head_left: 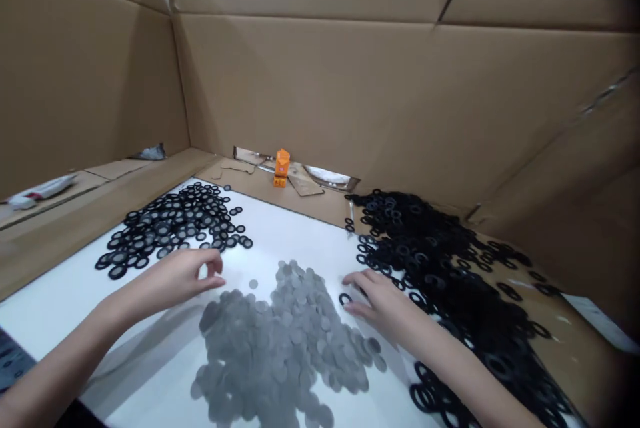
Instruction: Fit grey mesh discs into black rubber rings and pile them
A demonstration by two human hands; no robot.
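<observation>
Over the white board (pixel 260 215), my left hand (pixel 193 275) has thumb and fingers curved with a gap between them, and nothing shows in it. It is between the pile of black rings with grey discs inside (pixel 170 225) and the heap of loose grey discs (pixel 280 348). My right hand (pixel 373 298) is at the right of the grey heap, thumb and fingers apart. One black ring (pixel 345 299) lies by its fingertips; whether they touch it is unclear. Beyond this hand spreads a large pile of black rings (pixel 450 281).
Tall cardboard walls (pixel 310 81) enclose the work area at the back and sides. A small orange object (pixel 282 165) stands behind the board. A white tube-like item (pixel 43 191) lies on the left ledge. Some black rings lie on cardboard at the right.
</observation>
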